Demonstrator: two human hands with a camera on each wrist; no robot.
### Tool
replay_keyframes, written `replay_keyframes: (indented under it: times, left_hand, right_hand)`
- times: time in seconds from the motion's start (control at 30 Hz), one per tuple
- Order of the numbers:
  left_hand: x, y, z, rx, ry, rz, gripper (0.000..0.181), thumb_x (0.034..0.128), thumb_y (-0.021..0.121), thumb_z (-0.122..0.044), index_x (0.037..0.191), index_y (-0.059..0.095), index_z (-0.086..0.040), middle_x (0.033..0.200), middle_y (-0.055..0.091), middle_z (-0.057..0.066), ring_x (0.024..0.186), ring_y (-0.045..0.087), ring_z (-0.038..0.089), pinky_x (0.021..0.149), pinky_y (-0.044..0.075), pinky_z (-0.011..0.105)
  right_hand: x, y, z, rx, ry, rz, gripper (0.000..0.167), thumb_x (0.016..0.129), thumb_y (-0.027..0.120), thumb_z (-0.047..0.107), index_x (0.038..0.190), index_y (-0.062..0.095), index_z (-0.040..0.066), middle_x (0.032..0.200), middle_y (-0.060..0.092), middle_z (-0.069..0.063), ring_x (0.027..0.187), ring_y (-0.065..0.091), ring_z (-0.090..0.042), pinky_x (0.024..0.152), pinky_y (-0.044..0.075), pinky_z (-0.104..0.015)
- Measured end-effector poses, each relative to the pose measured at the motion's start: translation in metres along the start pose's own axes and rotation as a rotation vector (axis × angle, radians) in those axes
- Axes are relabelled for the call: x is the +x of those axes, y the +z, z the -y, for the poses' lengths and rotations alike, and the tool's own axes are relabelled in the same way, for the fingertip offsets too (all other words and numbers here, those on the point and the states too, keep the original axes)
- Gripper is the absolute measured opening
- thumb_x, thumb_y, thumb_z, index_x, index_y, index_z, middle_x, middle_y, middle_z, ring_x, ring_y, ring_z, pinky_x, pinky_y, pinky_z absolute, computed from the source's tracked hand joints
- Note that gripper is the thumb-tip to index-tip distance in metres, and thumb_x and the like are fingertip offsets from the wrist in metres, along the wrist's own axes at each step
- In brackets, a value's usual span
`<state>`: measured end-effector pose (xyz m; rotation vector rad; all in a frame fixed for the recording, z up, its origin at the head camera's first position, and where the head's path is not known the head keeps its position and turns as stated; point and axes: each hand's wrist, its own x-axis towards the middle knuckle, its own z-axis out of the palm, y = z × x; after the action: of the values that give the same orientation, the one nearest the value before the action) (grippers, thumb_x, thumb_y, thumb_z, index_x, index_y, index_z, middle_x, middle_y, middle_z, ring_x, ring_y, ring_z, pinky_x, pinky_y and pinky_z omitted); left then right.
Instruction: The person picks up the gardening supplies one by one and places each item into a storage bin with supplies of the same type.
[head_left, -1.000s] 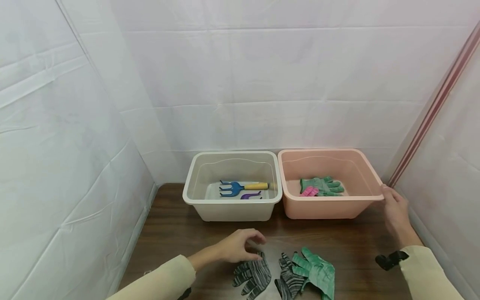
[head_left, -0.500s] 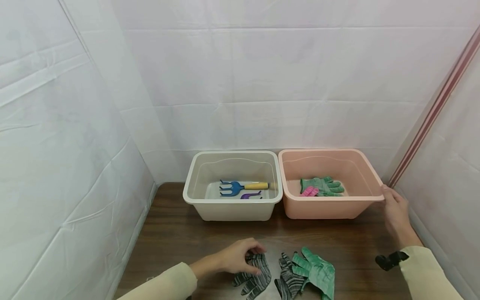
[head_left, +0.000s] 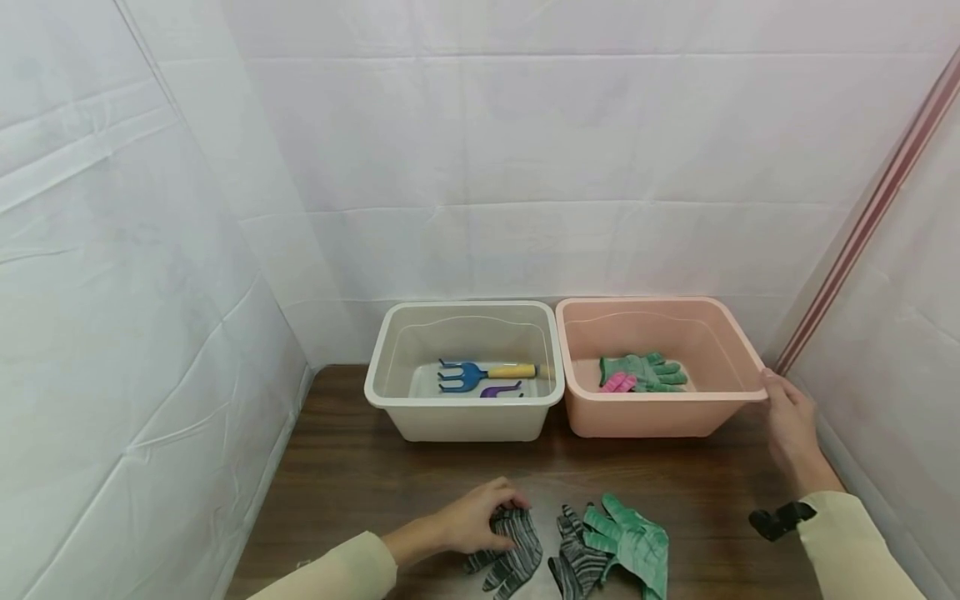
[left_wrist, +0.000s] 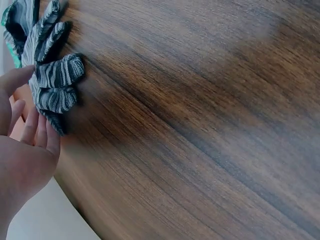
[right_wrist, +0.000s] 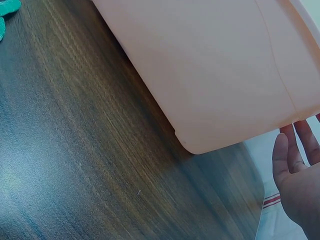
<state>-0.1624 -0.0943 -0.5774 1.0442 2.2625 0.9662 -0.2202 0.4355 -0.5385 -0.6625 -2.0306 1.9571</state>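
Head view: grey bin [head_left: 471, 425] beyond left hand. Left hand [head_left: 474, 518] half-curled, thumb and fingertips pinching striped glove [head_left: 527, 546] beneath. Its long axis slants; glove fingers point nearer and leftward. Right of that hand, second striped glove [head_left: 581, 557], then green glove [head_left: 642, 550]. Pink bin [head_left: 637, 418] left of right hand [head_left: 795, 429], which touches rim corner; whether gripping, cannot tell.

Soft, even light brightens the pale sheets [head_left: 480, 167]; whitish glare marks the near middle of the desk [head_left: 337, 467]. The right wrist view shows bluish glare and shadow beside the pink tub [right_wrist: 200, 75].
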Motion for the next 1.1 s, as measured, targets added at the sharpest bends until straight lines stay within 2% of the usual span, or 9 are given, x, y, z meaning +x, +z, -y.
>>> replay_keyframes:
  times: [0.17, 0.4, 0.5, 0.6, 0.63, 0.8, 0.97, 1.03, 1.1]
  left_hand:
    - [0.002, 0.000, 0.001, 0.005, -0.025, -0.003, 0.049, 0.0891, 0.085, -0.011, 0.134, 0.066, -0.013, 0.126, 0.058, -0.005, 0.116, 0.059, 0.008, 0.103, 0.051, 0.028]
    - [0.009, 0.001, 0.001, 0.004, -0.058, -0.007, 0.045, 0.0912, 0.083, -0.009, 0.133, 0.067, -0.012, 0.122, 0.059, -0.006, 0.110, 0.059, 0.005, 0.098, 0.052, 0.025]
    - [0.012, 0.001, 0.002, 0.007, -0.060, -0.025, 0.042, 0.0907, 0.084, -0.008, 0.130, 0.069, -0.012, 0.117, 0.060, -0.007, 0.106, 0.059, 0.004, 0.095, 0.052, 0.023]
    - [0.015, 0.002, 0.005, 0.019, -0.066, -0.043, 0.036, 0.0908, 0.083, -0.007, 0.124, 0.071, -0.013, 0.111, 0.061, -0.007, 0.102, 0.060, 0.004, 0.093, 0.053, 0.022]
    - [0.019, 0.007, 0.017, 0.019, -0.037, -0.058, 0.033, 0.0912, 0.083, -0.009, 0.122, 0.071, -0.015, 0.109, 0.060, -0.009, 0.101, 0.060, 0.002, 0.091, 0.053, 0.021]
    - [0.024, 0.011, 0.031, 0.022, -0.011, -0.070, 0.025, 0.0921, 0.082, -0.013, 0.114, 0.072, -0.018, 0.102, 0.059, -0.012, 0.095, 0.059, 0.000, 0.086, 0.053, 0.021]
    - [0.028, 0.018, 0.049, 0.043, 0.039, -0.072, 0.021, 0.0935, 0.080, -0.014, 0.112, 0.071, -0.019, 0.101, 0.059, -0.013, 0.092, 0.058, 0.000, 0.080, 0.053, 0.022]
    - [0.029, 0.018, 0.050, 0.064, 0.055, -0.078, 0.021, 0.0929, 0.077, -0.010, 0.111, 0.071, -0.018, 0.101, 0.060, -0.011, 0.091, 0.059, 0.002, 0.078, 0.053, 0.022]
    - [0.026, 0.013, 0.038, 0.053, 0.046, -0.072, 0.021, 0.0917, 0.075, -0.006, 0.110, 0.071, -0.015, 0.100, 0.062, -0.009, 0.091, 0.060, 0.004, 0.078, 0.054, 0.023]
  right_hand:
    - [0.001, 0.000, 0.000, -0.005, 0.002, -0.008, 0.079, 0.105, 0.054, 0.061, 0.165, 0.038, 0.011, 0.168, 0.033, -0.020, 0.152, 0.041, -0.026, 0.126, 0.027, -0.050]
    - [0.001, -0.001, 0.001, 0.021, -0.005, -0.017, 0.079, 0.104, 0.058, 0.059, 0.163, 0.041, 0.009, 0.166, 0.038, -0.020, 0.135, 0.055, -0.012, 0.114, 0.044, -0.029]
    - [0.000, -0.001, 0.001, 0.038, -0.017, -0.011, 0.079, 0.105, 0.059, 0.057, 0.163, 0.040, 0.007, 0.166, 0.037, -0.020, 0.134, 0.056, -0.010, 0.114, 0.044, -0.027]
    - [0.000, -0.001, 0.001, 0.045, -0.021, -0.012, 0.079, 0.105, 0.059, 0.056, 0.163, 0.040, 0.006, 0.166, 0.037, -0.021, 0.134, 0.056, -0.012, 0.115, 0.044, -0.030]
    - [0.000, -0.001, 0.000, 0.038, -0.021, -0.015, 0.079, 0.105, 0.058, 0.056, 0.163, 0.040, 0.006, 0.166, 0.037, -0.021, 0.135, 0.056, -0.012, 0.114, 0.045, -0.029]
    - [0.001, 0.001, -0.001, 0.004, -0.013, -0.023, 0.078, 0.107, 0.054, 0.057, 0.164, 0.038, 0.007, 0.168, 0.034, -0.022, 0.148, 0.045, -0.024, 0.123, 0.034, -0.044]
    - [0.002, 0.002, -0.002, 0.013, -0.011, -0.028, 0.078, 0.106, 0.054, 0.058, 0.164, 0.038, 0.008, 0.168, 0.034, -0.021, 0.148, 0.045, -0.022, 0.126, 0.027, -0.052]
    - [0.002, 0.002, -0.002, 0.006, -0.012, -0.027, 0.078, 0.106, 0.054, 0.058, 0.164, 0.038, 0.008, 0.168, 0.034, -0.021, 0.150, 0.043, -0.024, 0.126, 0.027, -0.052]
    - [0.001, 0.002, -0.001, -0.008, -0.012, -0.025, 0.079, 0.106, 0.053, 0.059, 0.165, 0.036, 0.009, 0.169, 0.032, -0.020, 0.152, 0.041, -0.025, 0.126, 0.027, -0.051]
